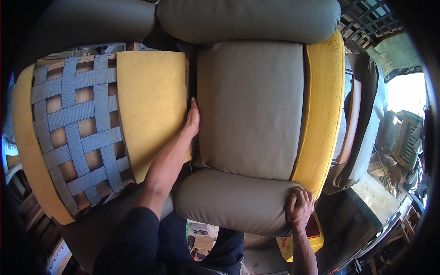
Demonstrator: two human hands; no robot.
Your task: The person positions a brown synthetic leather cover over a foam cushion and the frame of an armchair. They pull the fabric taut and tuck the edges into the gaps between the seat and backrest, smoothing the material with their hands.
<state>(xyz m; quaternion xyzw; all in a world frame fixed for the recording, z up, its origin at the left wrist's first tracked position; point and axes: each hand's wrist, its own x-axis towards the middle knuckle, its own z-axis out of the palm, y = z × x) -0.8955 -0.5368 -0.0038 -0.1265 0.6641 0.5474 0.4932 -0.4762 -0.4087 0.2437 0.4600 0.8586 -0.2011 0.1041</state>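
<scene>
A grey leather-like armchair section lies in front of me, with a smooth square panel point(252, 110) between two padded arms. My left hand point(193, 118) reaches into the gap beside the panel, its fingers stretched out along the panel's left edge; some of them are hidden. Left of it, a yellow foam slab point(153, 101) rests over part of the woven grey webbing point(80, 121). My right hand point(300, 206) is curled over the right end of the near padded arm point(233, 199), beside a strip of yellow foam point(316, 123).
The far padded arm point(247, 20) crosses the top. Another foam piece point(36, 151) edges the webbing at the left. A yellow and red box point(316, 233) sits under my right forearm. Loose grey covering point(364, 123) and a cluttered floor lie to the right.
</scene>
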